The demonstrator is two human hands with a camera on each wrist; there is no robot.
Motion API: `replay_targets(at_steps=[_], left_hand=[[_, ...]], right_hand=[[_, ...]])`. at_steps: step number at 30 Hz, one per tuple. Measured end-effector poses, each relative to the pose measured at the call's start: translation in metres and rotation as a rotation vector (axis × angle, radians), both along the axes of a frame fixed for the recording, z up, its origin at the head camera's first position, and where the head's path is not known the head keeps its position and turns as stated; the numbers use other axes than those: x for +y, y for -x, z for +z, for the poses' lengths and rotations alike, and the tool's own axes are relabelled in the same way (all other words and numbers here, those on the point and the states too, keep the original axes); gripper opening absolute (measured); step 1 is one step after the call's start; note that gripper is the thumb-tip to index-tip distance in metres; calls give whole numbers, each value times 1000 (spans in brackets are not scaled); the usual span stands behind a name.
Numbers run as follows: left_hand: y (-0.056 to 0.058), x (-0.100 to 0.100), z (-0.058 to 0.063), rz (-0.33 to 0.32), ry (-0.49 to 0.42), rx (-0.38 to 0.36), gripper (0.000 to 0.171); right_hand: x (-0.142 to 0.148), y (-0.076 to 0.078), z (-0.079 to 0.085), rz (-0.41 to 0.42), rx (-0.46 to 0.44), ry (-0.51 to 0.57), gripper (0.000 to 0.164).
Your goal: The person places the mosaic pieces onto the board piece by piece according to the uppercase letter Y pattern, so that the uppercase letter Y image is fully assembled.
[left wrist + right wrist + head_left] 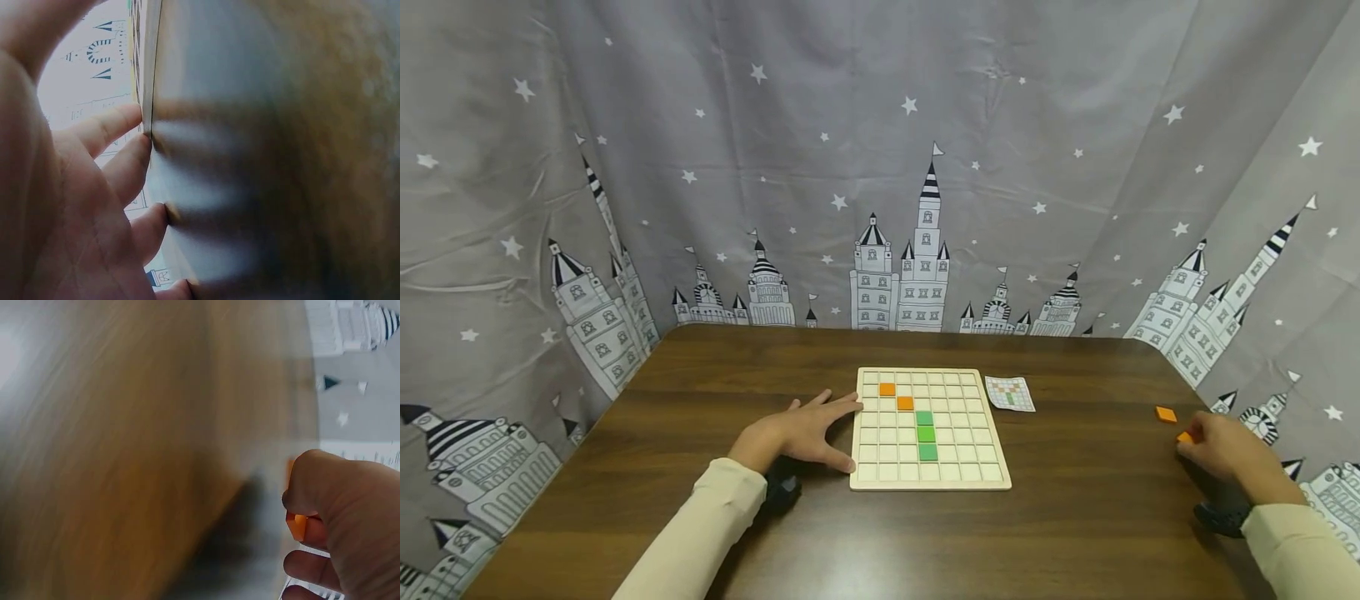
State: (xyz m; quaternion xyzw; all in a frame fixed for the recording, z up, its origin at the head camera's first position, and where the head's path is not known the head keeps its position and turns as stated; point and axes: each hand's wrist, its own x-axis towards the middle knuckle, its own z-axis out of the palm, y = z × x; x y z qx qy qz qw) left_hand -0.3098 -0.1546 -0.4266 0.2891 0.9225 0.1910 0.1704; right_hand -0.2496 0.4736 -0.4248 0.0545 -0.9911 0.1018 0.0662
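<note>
A pale wooden grid board [955, 472] lies on the table. Two orange square tiles, an upper one [887, 389] and a lower one [905, 403], step diagonally down to a column of three green tiles [927, 434] in its cells. My left hand [801, 431] rests at the board's left edge, fingers spread, with fingertips touching the rim. Far to the right, my right hand [1221, 450] pinches an orange tile [298, 526] between thumb and finger, low over the tabletop. Just beyond it lies another orange tile [1166, 414].
A small paper card [1010, 394] printed with a coloured grid pattern lies by the board's upper right corner. The dark wooden table [1075, 517] ends at a grey curtain [820, 125] with castles and stars, behind and at both sides.
</note>
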Motion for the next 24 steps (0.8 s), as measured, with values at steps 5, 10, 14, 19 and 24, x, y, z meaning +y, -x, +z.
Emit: replay_targets(at_steps=[5,10,14,19,24], left_hand=[[0,0,0,6,2,5,99],[1,1,-1,10,12,4,99],[1,2,-1,16,10,3,98],[0,3,0,15,20,1,98],[0,2,0,15,30,-2,97]], right_hand=[[-33,24,8,73,50,20,23],[-80,51,13,95,-15,33,31],[-123,71,15,128,-21,54,31],[-172,88,17,185,7,74,25],[-216,96,13,259,-2,98,21]])
